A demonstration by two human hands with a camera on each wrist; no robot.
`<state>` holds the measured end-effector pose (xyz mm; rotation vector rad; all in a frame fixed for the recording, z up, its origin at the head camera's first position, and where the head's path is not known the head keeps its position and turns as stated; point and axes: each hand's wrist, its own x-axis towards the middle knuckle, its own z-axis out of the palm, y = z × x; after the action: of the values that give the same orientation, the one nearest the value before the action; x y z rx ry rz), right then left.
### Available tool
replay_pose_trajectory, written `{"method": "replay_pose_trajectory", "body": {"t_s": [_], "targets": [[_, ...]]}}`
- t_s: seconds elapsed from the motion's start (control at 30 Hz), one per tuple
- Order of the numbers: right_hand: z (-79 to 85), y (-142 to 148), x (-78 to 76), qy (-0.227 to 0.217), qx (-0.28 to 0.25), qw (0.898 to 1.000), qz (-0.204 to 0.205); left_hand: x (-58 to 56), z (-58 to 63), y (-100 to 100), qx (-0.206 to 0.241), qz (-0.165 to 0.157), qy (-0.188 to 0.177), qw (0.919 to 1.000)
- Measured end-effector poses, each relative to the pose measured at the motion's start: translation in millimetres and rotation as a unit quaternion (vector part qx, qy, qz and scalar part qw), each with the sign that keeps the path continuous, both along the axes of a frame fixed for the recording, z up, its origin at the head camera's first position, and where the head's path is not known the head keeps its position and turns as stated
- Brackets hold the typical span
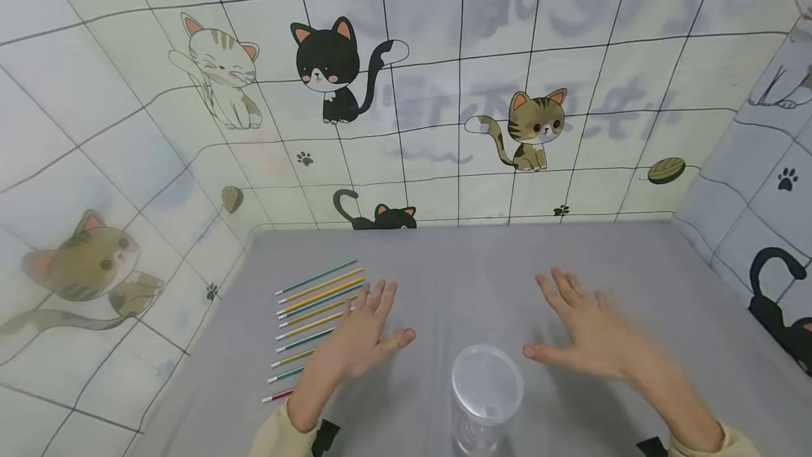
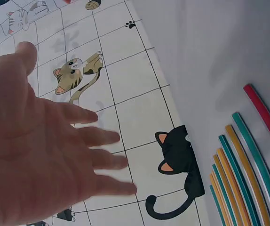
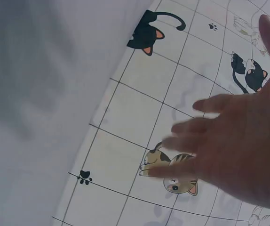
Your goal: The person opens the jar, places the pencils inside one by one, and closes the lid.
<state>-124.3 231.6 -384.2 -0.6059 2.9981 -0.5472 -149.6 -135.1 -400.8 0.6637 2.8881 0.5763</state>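
Observation:
My left hand [image 1: 361, 337] is held over the table with its fingers spread and nothing in its grasp. Under and beside it lie several pencils [image 1: 317, 296] in a row, teal, yellow and one red, partly hidden by the hand and forearm. In the left wrist view the pencils [image 2: 241, 169] fan out at the right, apart from the fingers. My right hand [image 1: 586, 333], also spread and holding nothing, hovers on the right side. Between the hands, nearer to me, stands a clear plastic cylinder [image 1: 487, 386] with a round translucent top.
The grey table [image 1: 444, 266] meets a back wall [image 1: 431, 104] of white cloth printed with grid lines and cartoon cats. Similar printed walls stand at the left [image 1: 82, 161] and right [image 1: 767, 182]. Black straps [image 1: 325, 437] sit at the wrists.

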Motion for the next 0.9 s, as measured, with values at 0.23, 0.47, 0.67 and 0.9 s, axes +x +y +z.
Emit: {"method": "replay_pose_trajectory", "body": {"t_s": [0.23,0.47,0.67,0.9], "targets": [[-8.5,4,18.5,-0.023,-0.087,0.993,0.076,12.4,2.0,3,0.108,-0.064,-0.009,0.992],[-26.0,5,19.5,-0.049,-0.158,0.974,0.152,15.6,13.7,16,0.264,-0.149,0.023,0.9528],[-64.6,-4,29.7,-0.125,-0.355,0.907,0.188,22.7,11.9,32,0.341,-0.216,0.057,0.9132],[-84.3,-21,48.2,-0.122,-0.471,0.862,0.146,33.9,9.9,50,0.351,-0.239,0.048,0.9044]]}}
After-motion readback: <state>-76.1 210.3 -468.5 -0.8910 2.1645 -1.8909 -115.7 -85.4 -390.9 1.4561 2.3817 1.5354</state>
